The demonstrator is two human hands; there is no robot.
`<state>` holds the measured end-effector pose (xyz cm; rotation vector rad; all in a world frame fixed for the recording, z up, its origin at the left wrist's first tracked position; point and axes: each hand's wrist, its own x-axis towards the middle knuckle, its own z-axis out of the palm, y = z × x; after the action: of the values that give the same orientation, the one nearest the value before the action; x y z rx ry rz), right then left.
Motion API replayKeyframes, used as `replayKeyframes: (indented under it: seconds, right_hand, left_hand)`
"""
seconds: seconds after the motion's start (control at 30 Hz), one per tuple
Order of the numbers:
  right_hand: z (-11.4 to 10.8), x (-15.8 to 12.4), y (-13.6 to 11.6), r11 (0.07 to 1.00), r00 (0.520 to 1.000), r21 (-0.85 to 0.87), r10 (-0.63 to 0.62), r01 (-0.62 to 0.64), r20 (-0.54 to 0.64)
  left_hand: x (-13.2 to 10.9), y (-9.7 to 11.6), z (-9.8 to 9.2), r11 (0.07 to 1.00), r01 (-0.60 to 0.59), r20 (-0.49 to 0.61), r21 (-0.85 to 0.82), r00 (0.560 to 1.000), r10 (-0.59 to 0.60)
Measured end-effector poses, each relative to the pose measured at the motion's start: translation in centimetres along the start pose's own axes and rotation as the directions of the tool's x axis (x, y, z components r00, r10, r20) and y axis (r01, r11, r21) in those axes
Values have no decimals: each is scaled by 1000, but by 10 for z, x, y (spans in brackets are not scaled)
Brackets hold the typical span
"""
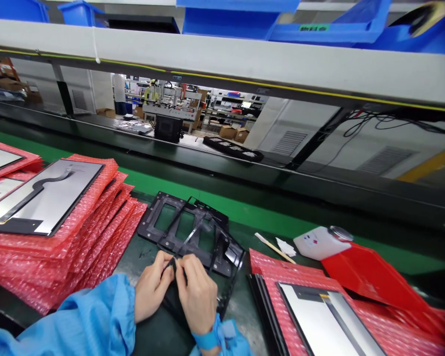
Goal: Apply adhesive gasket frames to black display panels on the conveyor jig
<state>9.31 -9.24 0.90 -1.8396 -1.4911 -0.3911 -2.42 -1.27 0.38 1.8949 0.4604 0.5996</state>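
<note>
**Both hands pinch a thin black piece [175, 263] just on the near side of the black fixture [178, 217]**

Above and beyond the fixture, a long white shelf [222, 55] crosses the whole view, with blue bins [230, 22] on it. Under the fixture spreads a dark bench top [133, 259], and a bright green strip [261, 207] runs along behind it.

Left of the fixture, and close to it, rises a tall pile of red bubble wrap [92, 242]. On top lies a grey-white panel [79, 180] with a dark ribbon cable across its face. Right of the fixture, a second pile of red bubble wrap [282, 269] bears another panel [315, 321]; black edges are layered on the side facing the fixture. A smooth red sheet [374, 272] lies farther to the fixture's right.

The fixture itself lies at a slant, with window-like openings and small round studs along its border. Across it, and overhanging its near right corner, rests a slim black frame [228, 291].

Near side of the fixture, the left hand [151, 287] and the right hand [198, 294] almost meet, thumbs and fingers closed on the black piece. Whether that piece belongs to the frame cannot be made out, as the fingers cover much of it.

Right of the fixture, toward the back, are a white bottle [317, 242] tipped on its side, a pale stick [276, 248] and, next to the stick, a crumpled white scrap [285, 246].
</note>
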Motion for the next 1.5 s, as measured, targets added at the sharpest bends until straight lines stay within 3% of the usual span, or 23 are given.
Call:
replayKeyframes:
  seconds: [0.23, 0.4, 0.57, 0.73, 0.9, 1.07, 1.23, 1.43, 1.5]
  right_hand:
    - [-1, 2, 2, 999, 999, -31, 17, -18, -35]
    - [-1, 0, -1, 998, 999, -23, -51, 51, 6]
    - [-1, 1, 4, 999, 999, -52, 4, -6, -38]
    - [1, -2, 2, 997, 997, -26, -79, 79, 3]
    - [0, 1, 4, 998, 999, -59, -15, 12, -46]
    - [-1, 0, 1, 993, 994, -33, -112, 111, -2]
    - [-1, 2, 6, 998, 999, -64, -18, 15, -42]
    - [-2, 0, 0, 996, 996, -33, -86, 86, 3]
    - [-2, 2, 1, 998, 998, -33, -57, 57, -13]
  left_hand:
    - [0, 1, 0, 1000, 1, 10, 1, 1000, -1]
    - [-1, 1, -1, 1000, -9, -7, 0, 1000, 9]
    - [-2, 1, 0, 999, 10, 3, 42, 1000, -10]
    - [-2, 1, 0, 1000, 1, -1, 11, 1000, -1]
    - [-3, 2, 0, 999, 29, 3, 30, 1000, -29]
    - [-3, 1, 0, 1000, 11, 4, 5, 1000, -11]
    - [-3, 2, 1, 1000, 9, 7, 28, 1000, -9]
    - [-3, 2, 0, 1000, -2, 5, 27, 1000, 2]
    - [-3, 1, 0, 999, 4, 2, 39, 1000, -5]
